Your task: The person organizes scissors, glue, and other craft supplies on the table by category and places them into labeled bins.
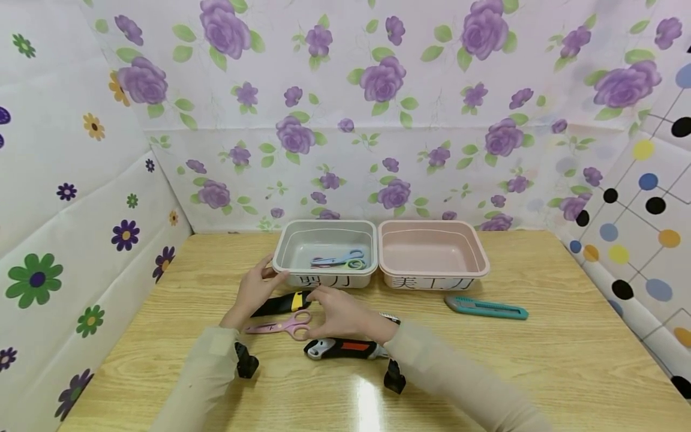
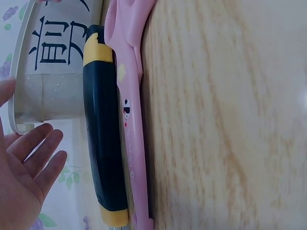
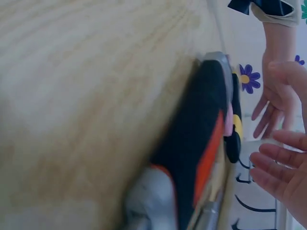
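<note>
Your left hand (image 1: 254, 295) is at the gray bin (image 1: 329, 233), right hand (image 1: 344, 315) near pink scissors (image 1: 283, 327). Your fingers are loose.

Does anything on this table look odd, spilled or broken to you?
Nothing looks spilled or visibly broken. The pink scissors may be out of place: they lie on the table beside the black-and-yellow cutter, although the grey bin behind them is labelled for scissors and holds a blue pair.

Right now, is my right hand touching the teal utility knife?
Apart: the head view plainly shows bare tabletop between your right hand and the teal utility knife.
</note>
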A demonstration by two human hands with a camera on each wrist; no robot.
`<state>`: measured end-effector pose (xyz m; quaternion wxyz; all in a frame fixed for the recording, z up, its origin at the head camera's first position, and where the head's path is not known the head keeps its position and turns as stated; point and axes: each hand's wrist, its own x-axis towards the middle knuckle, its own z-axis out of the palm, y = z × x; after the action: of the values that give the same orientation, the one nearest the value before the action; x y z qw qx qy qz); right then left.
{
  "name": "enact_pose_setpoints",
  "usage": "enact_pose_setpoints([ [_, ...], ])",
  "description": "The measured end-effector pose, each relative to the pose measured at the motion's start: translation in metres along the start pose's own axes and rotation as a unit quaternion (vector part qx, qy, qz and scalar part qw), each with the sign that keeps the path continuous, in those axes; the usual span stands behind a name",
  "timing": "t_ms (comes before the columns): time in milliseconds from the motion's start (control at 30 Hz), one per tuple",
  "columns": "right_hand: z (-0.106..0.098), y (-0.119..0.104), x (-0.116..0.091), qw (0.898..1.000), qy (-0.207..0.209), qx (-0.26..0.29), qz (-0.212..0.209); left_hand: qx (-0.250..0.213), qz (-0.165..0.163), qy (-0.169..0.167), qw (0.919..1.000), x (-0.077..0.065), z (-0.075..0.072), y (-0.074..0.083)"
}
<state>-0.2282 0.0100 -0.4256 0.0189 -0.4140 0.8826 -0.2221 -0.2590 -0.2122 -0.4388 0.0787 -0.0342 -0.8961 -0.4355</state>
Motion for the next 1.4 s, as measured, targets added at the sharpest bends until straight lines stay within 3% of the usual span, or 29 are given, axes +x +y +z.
enact_pose_setpoints([
  [467, 0.028, -0.002, 0.008, 0.998, 0.012, -0.03, 0.048, -0.001, -0.007, -0.001, 1.0, -0.001, -0.001, 0.005],
  [733, 0.04, -0.004, 0.014, 0.997, 0.033, -0.036, 0.053, -0.002, -0.005, 0.001, 1.0, -0.001, -0.001, 0.005],
  [900, 0.042, -0.004, 0.017, 0.997, 0.028, -0.031, 0.072, 0.0, -0.005, 0.003, 1.0, -0.001, -0.002, 0.004],
  [1400, 0.044, -0.006, 0.022, 0.996, 0.033, -0.059, 0.065, 0.0, -0.005, 0.002, 1.0, 0.0, 0.0, 0.001],
])
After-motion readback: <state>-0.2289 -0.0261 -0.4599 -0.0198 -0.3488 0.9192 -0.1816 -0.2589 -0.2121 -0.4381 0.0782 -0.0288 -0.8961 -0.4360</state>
